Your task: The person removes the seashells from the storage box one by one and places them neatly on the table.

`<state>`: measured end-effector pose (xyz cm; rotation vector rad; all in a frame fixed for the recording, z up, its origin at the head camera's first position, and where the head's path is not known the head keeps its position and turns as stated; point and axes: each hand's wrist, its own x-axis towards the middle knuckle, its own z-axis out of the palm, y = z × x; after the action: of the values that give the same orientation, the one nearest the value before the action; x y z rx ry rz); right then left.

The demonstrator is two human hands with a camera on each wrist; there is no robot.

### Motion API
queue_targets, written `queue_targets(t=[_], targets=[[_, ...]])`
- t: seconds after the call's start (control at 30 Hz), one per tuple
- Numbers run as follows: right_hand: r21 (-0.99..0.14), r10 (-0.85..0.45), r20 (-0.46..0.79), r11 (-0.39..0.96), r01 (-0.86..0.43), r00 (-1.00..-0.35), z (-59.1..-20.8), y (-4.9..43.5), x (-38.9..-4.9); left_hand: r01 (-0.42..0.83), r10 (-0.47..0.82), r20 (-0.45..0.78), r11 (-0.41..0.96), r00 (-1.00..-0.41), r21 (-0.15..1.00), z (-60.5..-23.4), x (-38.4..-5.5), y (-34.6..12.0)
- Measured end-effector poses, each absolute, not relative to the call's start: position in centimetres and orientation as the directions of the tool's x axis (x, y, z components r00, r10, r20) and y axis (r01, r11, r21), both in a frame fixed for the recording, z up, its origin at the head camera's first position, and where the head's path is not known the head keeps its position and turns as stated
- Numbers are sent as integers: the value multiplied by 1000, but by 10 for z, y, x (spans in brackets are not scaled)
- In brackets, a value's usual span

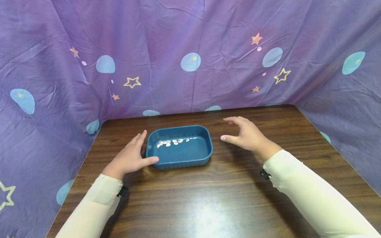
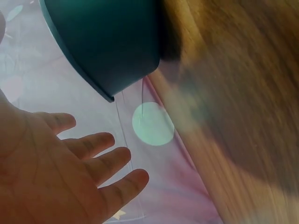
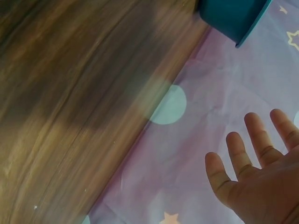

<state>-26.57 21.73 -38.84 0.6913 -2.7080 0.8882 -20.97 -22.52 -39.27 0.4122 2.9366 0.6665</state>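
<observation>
A blue rectangular basin with rounded corners sits on the wooden table, left of centre in the head view. Inside it, toward the far wall, lies a row of several small white pieces with yellowish spots. My left hand is at the basin's left end, fingers spread, thumb over the near-left corner of the rim. In the left wrist view its fingers stand apart from the basin wall. Off the basin's right end, my right hand hovers over the table with fingers apart, holding nothing.
The brown wooden table reaches back to a purple curtain printed with stars and pale blue spots, which also hangs along both sides. Dark clips sit at the cuffs of both light sleeves. Light glares off the table's near part.
</observation>
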Motion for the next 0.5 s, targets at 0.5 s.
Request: queue_targets(t=[0.5], targets=[[-545,-404,349,647,-533,-846,-389,192,-272,209,286,-88,848,-954,486,-406,-220,-212]])
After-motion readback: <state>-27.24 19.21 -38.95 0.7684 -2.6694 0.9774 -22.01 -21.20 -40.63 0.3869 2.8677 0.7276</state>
